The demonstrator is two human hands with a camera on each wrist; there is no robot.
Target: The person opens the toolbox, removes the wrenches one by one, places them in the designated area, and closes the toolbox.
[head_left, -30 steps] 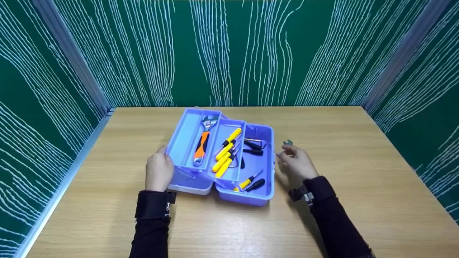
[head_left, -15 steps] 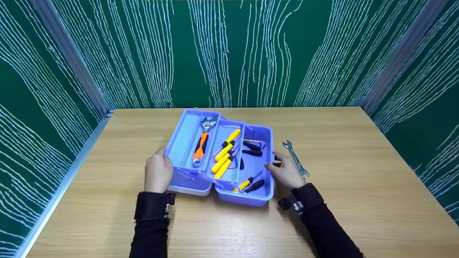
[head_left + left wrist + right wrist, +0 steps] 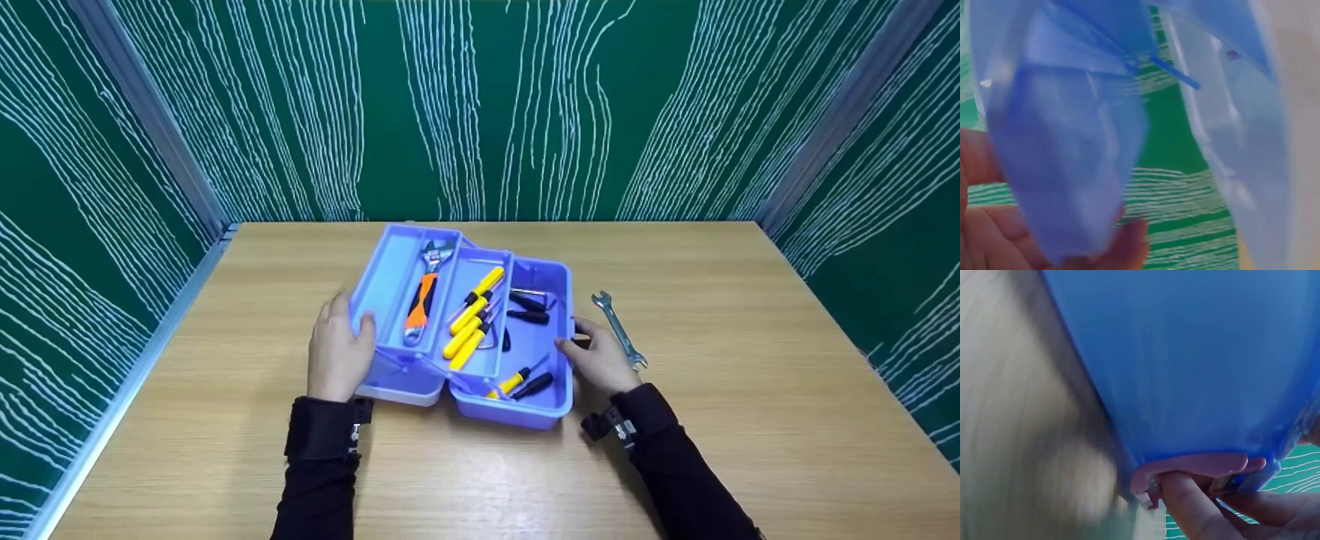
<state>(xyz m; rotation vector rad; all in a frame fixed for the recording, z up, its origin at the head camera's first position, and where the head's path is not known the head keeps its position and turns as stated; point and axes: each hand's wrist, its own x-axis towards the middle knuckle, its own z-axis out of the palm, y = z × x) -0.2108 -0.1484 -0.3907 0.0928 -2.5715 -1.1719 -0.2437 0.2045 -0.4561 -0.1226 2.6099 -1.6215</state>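
A purple-blue toolbox (image 3: 551,409) stands unfolded on the table, its stepped trays spread to the left. At the left end, my left hand (image 3: 339,352) grips the edge of the upper tray (image 3: 382,292), thumb near the inner side and fingers outside. My right hand (image 3: 602,358) holds the right rim, thumb over it; in the right wrist view its fingers (image 3: 1190,500) curl at a pink latch (image 3: 1202,463). An orange-and-black adjustable wrench (image 3: 422,296) lies in the upper tray. Several yellow screwdrivers (image 3: 468,345) fill the middle tray. Black-handled tools (image 3: 529,317) lie in the bottom.
A double open-ended wrench (image 3: 617,328) lies on the wooden table (image 3: 750,375), just right of my right hand. Green walls with white wavy lines (image 3: 540,112) enclose the table at the back and both sides.
My right hand has moved left to the toolbox's right rim, uncovering the open-ended wrench. My left hand has shifted slightly on the tray end, its thumb now showing apart from the fingers.
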